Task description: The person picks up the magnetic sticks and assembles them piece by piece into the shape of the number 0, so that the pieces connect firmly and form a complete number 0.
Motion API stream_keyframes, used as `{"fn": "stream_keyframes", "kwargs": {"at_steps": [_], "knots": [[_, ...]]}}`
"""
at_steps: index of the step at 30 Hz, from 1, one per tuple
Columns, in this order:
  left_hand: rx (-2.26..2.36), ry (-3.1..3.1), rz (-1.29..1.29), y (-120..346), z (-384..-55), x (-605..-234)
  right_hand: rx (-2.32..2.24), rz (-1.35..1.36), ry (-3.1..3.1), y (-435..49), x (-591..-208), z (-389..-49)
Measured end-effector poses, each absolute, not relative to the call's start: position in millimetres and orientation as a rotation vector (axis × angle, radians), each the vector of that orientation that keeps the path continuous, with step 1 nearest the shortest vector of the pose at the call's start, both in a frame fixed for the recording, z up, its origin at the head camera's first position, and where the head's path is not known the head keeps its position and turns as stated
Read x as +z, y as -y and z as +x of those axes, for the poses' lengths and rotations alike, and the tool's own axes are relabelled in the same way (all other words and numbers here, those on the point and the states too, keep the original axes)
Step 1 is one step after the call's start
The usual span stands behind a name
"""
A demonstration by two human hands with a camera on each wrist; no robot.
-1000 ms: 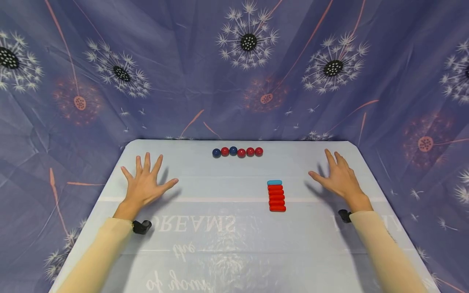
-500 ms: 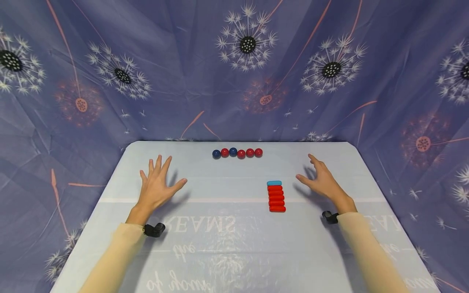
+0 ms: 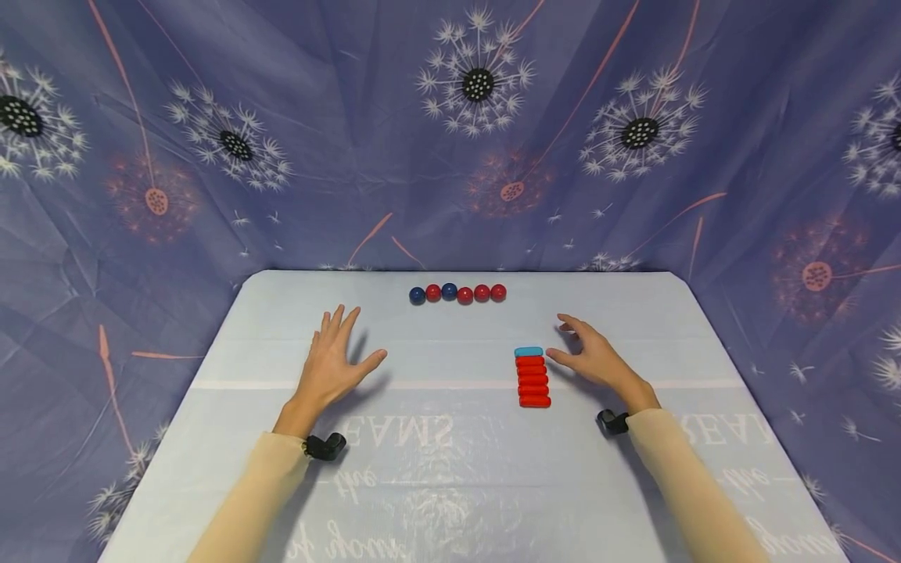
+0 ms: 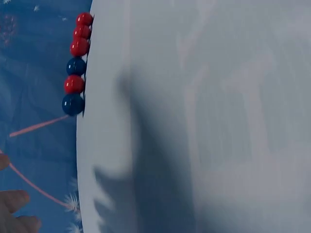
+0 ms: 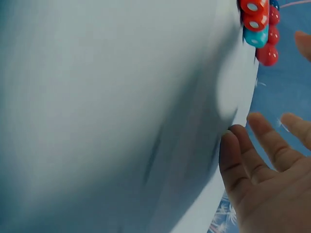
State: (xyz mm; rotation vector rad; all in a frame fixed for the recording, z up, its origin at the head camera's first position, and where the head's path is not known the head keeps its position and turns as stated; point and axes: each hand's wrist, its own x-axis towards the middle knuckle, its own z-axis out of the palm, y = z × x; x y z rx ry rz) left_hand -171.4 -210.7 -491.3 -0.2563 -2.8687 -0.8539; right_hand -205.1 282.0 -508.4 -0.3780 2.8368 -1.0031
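My right hand (image 3: 597, 358) hovers over the table just right of a column of small cylinders, its thumb tip close to the light blue cylinder (image 3: 529, 352) at the column's far end. Several red cylinders (image 3: 533, 381) lie side by side below that one. In the right wrist view the fingers (image 5: 277, 150) are spread and slightly bent, with nothing in them. My left hand (image 3: 331, 367) is held above the left half of the table, fingers spread and holding nothing. Farther back sits a row of glossy balls, red (image 3: 464, 295) and dark blue (image 3: 418, 295).
A pale cloth with printed lettering covers the table (image 3: 450, 500). Behind and beside it hangs a purple-blue curtain (image 3: 352, 156) with dandelion prints. Each wrist carries a small black camera (image 3: 325, 446).
Both hands have moved inward toward the middle of the table, the right one ending next to the cylinder column. Balls and cylinders have stayed in place.
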Motion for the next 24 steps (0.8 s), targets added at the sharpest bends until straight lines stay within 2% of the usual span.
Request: {"fn": "stream_keyframes", "kwargs": {"at_steps": [10, 24], "knots": [[-0.914, 2.857, -0.378, 164.6, -182.1, -491.9, -1.146, -0.466, -2.754, -267.3, -511.3, -206.6], [-0.950, 2.853, -0.588, 95.7, -196.3, -494.6, -1.085, -0.511, -2.749, -257.6, -516.4, -210.4]]}}
